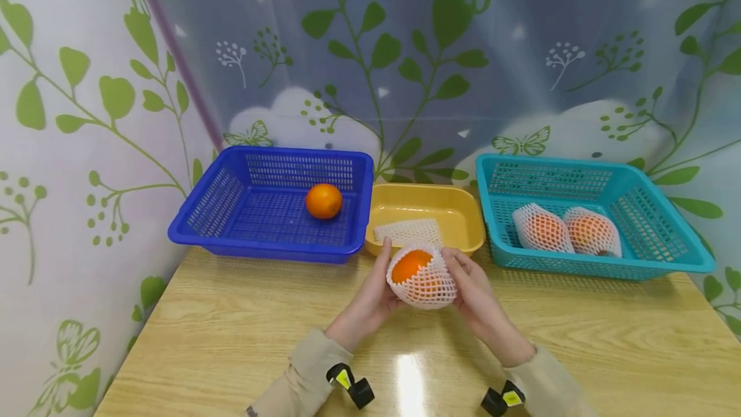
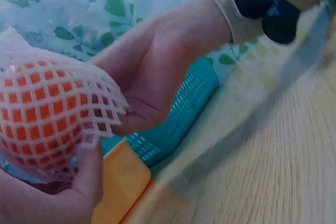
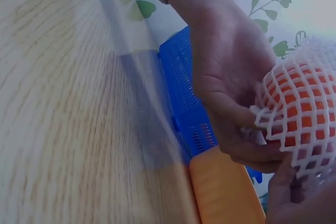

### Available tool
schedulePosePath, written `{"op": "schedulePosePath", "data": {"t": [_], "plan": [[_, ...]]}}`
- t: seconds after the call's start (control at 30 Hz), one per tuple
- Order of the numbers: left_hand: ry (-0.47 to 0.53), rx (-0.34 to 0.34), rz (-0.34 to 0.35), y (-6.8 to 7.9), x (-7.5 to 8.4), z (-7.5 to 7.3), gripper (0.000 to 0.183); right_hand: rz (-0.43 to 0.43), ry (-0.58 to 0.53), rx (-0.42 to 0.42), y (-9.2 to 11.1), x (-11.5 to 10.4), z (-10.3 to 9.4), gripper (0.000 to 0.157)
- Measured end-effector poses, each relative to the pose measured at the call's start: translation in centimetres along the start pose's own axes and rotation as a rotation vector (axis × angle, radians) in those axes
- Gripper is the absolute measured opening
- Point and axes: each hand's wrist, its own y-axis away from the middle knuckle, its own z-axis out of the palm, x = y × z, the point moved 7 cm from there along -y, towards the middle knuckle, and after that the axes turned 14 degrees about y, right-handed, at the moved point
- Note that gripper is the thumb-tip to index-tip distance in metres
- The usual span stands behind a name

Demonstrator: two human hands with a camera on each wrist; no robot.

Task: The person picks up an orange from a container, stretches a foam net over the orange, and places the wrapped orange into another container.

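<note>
The foam net [image 1: 431,291] veils all but the ten-o'clock side of the held orange [image 1: 411,267]. Beneath it, the left hand's [image 1: 370,298] fingers are mostly hidden in the head view. The left wrist view crops the orange at nine o'clock; the right, at three. Markings on the yellow wrist label [image 1: 343,378] are too small to read.
</note>
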Motion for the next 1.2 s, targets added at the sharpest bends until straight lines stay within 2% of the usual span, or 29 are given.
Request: {"op": "schedulePosePath", "data": {"t": [0.13,0.4,0.5,0.57,0.73,0.8,0.93,1.0,1.1,1.2], "plan": [[0.029,-0.057,-0.061,0.2,-0.1,0.5,0.088,-0.007,0.0,0.038,0.1,-0.1,0.0,0.032],[0.251,-0.176,-0.117,1.3,0.3,1.5,0.074,-0.069,-0.02,0.041,0.6,-0.4,0.3,0.027],[0.24,-0.185,-0.135,1.3,0.3,1.9,0.073,-0.073,-0.036,0.059,0.5,-0.4,0.2,0.025],[0.22,-0.186,-0.139,1.3,0.4,2.1,0.069,-0.059,-0.022,0.063,0.5,-0.2,0.1,0.029],[0.187,-0.152,-0.106,1.1,0.5,1.8,0.07,-0.049,0.123,0.063,0.3,-0.3,-0.2,0.042],[0.185,-0.122,-0.087,1.0,0.6,1.5,0.073,-0.118,0.196,0.062,0.3,-0.8,-0.3,0.048],[0.172,-0.068,-0.058,0.8,0.7,1.0,0.072,-0.377,0.354,0.012,0.8,-2.4,0.1,0.052],[0.161,-0.062,-0.054,0.8,0.7,0.9,0.073,-0.478,0.449,-0.027,1.2,-3.0,0.9,0.06],[0.122,-0.065,-0.053,0.7,0.5,1.0,0.074,-0.551,0.566,-0.033,1.7,-3.4,1.8,0.083],[0.073,-0.053,-0.038,0.7,0.6,0.9,0.076,-0.549,0.606,0.026,1.8,-3.6,1.8,0.088]]}}
